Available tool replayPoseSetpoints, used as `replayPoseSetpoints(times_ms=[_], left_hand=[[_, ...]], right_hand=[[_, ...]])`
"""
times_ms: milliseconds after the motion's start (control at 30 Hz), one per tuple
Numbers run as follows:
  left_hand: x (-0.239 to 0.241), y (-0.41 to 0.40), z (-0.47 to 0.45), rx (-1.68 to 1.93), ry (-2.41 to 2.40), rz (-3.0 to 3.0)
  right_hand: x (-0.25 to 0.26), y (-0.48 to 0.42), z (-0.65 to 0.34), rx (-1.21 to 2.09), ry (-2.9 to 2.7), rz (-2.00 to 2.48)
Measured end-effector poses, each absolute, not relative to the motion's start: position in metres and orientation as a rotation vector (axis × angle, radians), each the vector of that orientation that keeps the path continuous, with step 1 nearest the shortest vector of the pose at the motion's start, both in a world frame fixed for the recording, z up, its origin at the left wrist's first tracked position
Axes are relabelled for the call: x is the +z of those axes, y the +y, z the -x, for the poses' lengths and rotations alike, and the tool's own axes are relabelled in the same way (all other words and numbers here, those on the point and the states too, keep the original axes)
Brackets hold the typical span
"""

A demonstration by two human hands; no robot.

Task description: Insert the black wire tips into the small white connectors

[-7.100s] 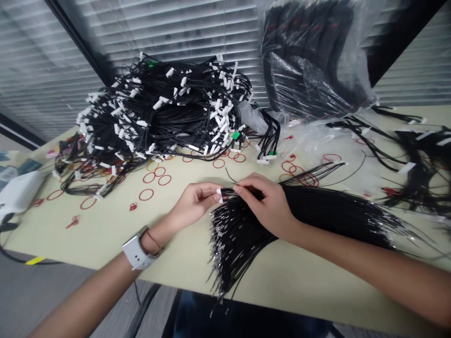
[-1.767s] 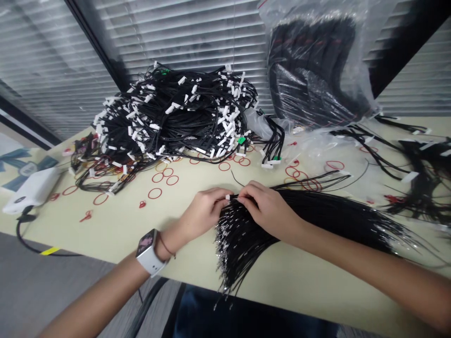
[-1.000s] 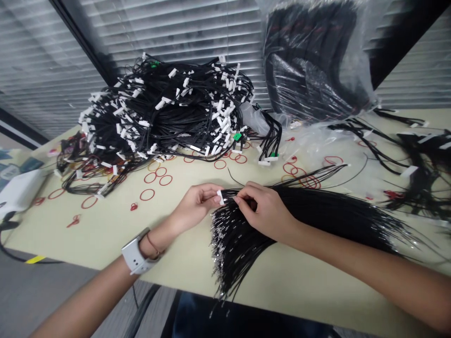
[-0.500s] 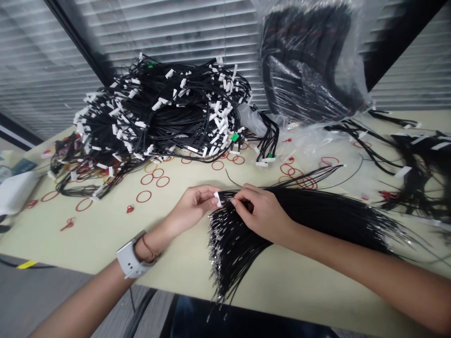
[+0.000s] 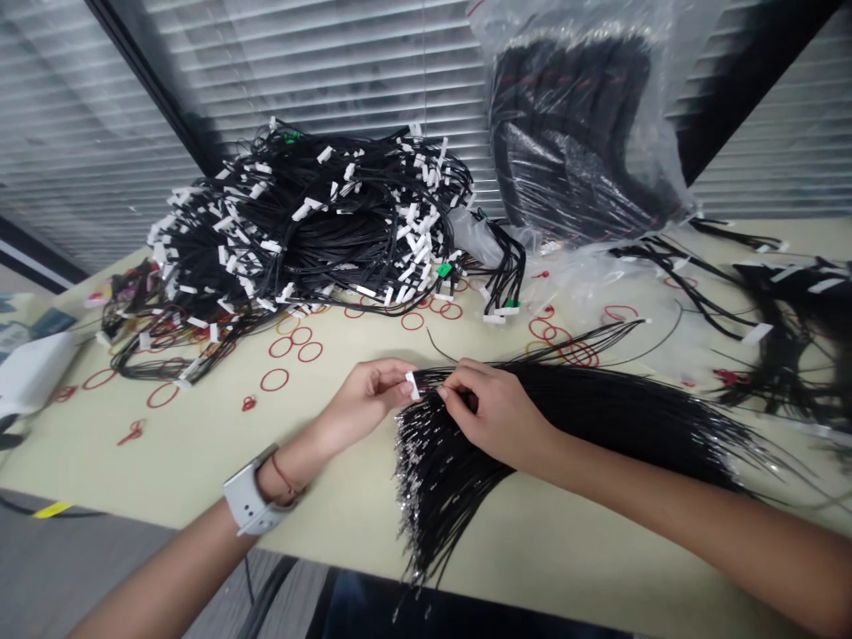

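Between the thumb and fingers of my left hand (image 5: 373,390) is a small white connector housing (image 5: 412,385). Just to its right, my right hand (image 5: 489,404) pinches a thin black wire close to the housing; its fingertips hide the wire's end, so I cannot tell whether it sits in a slot. Several black wires run from the housing back beneath my right hand. Under and beside that hand lies a thick bundle of loose black wires (image 5: 599,408), its metal terminal tips fanned out towards the left and front.
A large heap of black cables with white connectors (image 5: 319,231) stands at the back left. Red rubber bands (image 5: 274,380) are scattered over the table (image 5: 219,453). A clear plastic bag of black wires (image 5: 572,133) leans on the blinds. More cables (image 5: 792,311) lie at the right.
The whole view has shifted slightly, so the table sits a little lower. Both hands keep their grips, with my right fingertips still close beside the connector housing.
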State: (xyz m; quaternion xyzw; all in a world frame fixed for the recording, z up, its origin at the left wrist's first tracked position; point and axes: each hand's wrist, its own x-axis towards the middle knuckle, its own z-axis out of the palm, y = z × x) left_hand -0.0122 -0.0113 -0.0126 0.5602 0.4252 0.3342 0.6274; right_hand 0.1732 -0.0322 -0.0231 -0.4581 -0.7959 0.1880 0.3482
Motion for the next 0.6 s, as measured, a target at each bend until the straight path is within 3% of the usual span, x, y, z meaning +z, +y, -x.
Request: replayPoseSetpoints(times_ms=[600], left_hand=[[-0.002, -0.017, 0.010, 0.788, 0.992, -1.422]], right_hand=[[-0.019, -0.032, -0.171, 0.580, -1.968, 1.209]])
